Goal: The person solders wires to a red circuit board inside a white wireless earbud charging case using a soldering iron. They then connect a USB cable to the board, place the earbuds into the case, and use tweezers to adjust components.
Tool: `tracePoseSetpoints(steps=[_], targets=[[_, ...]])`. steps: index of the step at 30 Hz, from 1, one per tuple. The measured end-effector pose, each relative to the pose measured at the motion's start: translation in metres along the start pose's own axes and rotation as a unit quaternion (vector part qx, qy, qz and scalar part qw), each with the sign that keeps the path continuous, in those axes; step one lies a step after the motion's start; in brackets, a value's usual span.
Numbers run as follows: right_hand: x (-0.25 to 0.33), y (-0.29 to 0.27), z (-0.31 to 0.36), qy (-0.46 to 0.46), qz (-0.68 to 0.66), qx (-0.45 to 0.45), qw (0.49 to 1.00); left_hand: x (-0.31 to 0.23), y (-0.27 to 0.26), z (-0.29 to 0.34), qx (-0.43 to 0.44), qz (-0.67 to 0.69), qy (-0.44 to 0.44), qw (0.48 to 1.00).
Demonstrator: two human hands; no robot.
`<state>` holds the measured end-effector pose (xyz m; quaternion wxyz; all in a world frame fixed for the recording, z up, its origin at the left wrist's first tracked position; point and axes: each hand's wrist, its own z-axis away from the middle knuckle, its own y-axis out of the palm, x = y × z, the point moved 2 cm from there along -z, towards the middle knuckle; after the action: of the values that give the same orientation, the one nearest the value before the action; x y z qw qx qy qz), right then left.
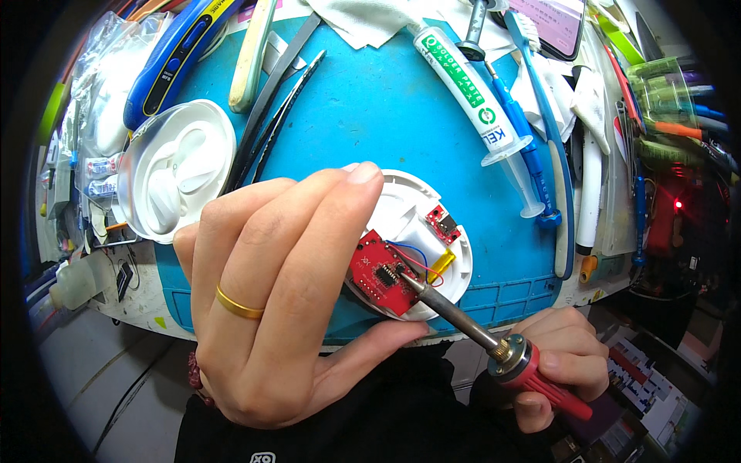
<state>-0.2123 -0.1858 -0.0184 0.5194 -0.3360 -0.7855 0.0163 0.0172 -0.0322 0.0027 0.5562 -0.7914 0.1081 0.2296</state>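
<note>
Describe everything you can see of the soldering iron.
The soldering iron has a red, plastic-looking handle, a brass-coloured collar and a dull grey metal barrel narrowing to a tip. The right hand grips the handle between thumb and fingers. It slants from lower right up toward the left, its tip over the red circuit board, beside a black chip; whether it touches is unclear.

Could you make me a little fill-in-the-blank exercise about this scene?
1. The right hand holds the soldering iron by its ____-coloured handle.
2. The left hand wears a gold-coloured ____.
3. The round housing beneath the red circuit board is coloured ____.
4. In the picture, the toothbrush lies to the ____ of the syringe.

Missing words: red; ring; white; right.
</note>
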Motion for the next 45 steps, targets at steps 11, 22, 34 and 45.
tracePoseSetpoints(steps=[11,22,34,45], targets=[[0.002,-0.003,0.001,0.015,-0.002,0.01,1.0,0.0,0.001,0.001,-0.002,-0.002,-0.007,1.0],[0.004,0.002,0.002,0.01,0.003,-0.019,1.0,-0.002,0.001,0.001,0.003,-0.013,-0.007,1.0],[0.005,0.01,0.013,0.011,-0.007,-0.094,0.996,-0.004,0.003,0.0,-0.009,-0.034,-0.022,0.999],[0.008,0.015,0.015,0.03,-0.012,-0.107,0.994,-0.005,-0.001,0.0,0.017,-0.048,-0.001,0.999]])
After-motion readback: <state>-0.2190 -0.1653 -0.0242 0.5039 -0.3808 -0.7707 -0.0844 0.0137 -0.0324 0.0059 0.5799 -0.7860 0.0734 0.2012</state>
